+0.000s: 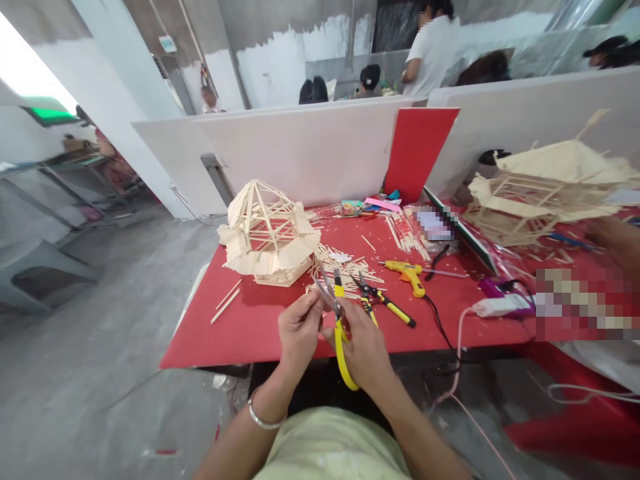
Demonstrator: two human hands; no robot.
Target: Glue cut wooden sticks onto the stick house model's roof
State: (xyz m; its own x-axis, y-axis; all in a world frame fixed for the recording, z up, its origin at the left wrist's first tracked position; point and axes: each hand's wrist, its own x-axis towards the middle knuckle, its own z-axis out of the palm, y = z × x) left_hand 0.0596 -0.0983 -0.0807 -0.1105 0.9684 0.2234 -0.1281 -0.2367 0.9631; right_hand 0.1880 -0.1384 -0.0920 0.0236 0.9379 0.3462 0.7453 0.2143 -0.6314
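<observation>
My right hand grips yellow-handled scissors, blades pointing up and away over the red table. My left hand is closed in a pinch beside the blades, holding a thin wooden stick at the blades. Just beyond my hands lies a scatter of loose sticks. A dome-shaped stick model house stands on the table's far left part.
Yellow-handled pliers and a yellow glue gun lie right of my hands, with a black cord and a white power strip. A second stick model sits at the right. White partitions and a red board back the table; people sit beyond.
</observation>
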